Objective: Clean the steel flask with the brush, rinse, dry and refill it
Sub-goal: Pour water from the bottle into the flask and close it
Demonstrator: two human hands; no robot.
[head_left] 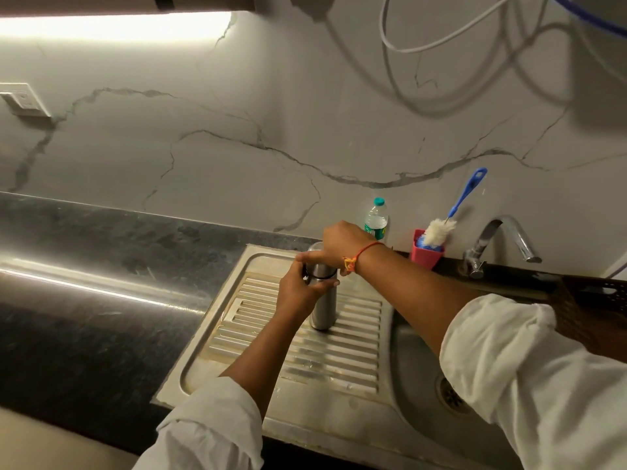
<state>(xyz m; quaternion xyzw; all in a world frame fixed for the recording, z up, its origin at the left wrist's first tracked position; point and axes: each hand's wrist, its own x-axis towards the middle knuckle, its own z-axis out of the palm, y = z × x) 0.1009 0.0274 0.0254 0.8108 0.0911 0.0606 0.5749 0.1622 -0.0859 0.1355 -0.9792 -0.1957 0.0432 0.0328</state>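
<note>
A brushed steel flask [324,307] stands upright on the ribbed drainboard [305,361]. The left hand [298,288] wraps round its upper body and the right hand [339,245] curls over its top. Beyond the right wrist, a blue-handled brush [441,228] leans in a pink cup [425,257]. Dark counter [84,300] stretches left of the left hand, and the sink basin [414,368] drops away beneath the right forearm.

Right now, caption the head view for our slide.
Left hand and right hand grip the upright flask on the drainboard; brush stands in a pink cup.
</note>
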